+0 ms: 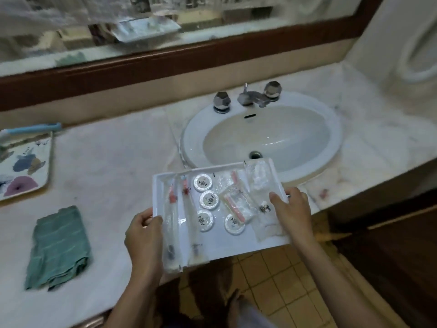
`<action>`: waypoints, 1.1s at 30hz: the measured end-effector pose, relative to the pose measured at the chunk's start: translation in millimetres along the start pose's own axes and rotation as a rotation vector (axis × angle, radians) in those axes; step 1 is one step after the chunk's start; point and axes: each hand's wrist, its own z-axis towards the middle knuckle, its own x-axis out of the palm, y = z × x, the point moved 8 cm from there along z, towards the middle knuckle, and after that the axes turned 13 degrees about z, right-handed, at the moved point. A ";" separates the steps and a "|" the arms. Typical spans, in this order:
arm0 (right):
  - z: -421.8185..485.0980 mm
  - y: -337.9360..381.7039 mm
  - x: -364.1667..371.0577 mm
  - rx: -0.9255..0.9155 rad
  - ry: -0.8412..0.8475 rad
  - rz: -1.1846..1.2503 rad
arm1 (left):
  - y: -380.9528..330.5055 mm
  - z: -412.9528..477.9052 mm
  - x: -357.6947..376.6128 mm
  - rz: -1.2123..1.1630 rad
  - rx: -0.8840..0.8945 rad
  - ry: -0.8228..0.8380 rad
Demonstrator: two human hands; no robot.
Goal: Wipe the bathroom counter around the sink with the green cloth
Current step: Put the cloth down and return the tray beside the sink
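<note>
The green cloth (pixel 59 247) lies folded on the pale marble counter (pixel 113 162), well left of the oval white sink (pixel 262 136). Both my hands hold a white amenities tray (pixel 236 242) in front of the sink, partly past the counter's front edge. My left hand (pixel 144 235) grips its near-left edge, thumb on the rim. My right hand (pixel 290 209) grips the right edge, thumb over the wrapped items. Several round soaps and wrapped toiletries lie in the tray. The cloth is apart from both hands.
A chrome faucet (pixel 250 97) with two knobs stands behind the basin. A painted tray (pixel 23 166) with a blue toothbrush (pixel 33 129) sits at the far left. A wood-framed mirror (pixel 165 31) runs along the back. Tiled floor (pixel 283 280) lies below.
</note>
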 end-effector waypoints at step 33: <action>463.1 -27.5 -284.9 0.140 -0.109 -0.062 | -298.7 -56.9 489.0 0.033 0.157 0.173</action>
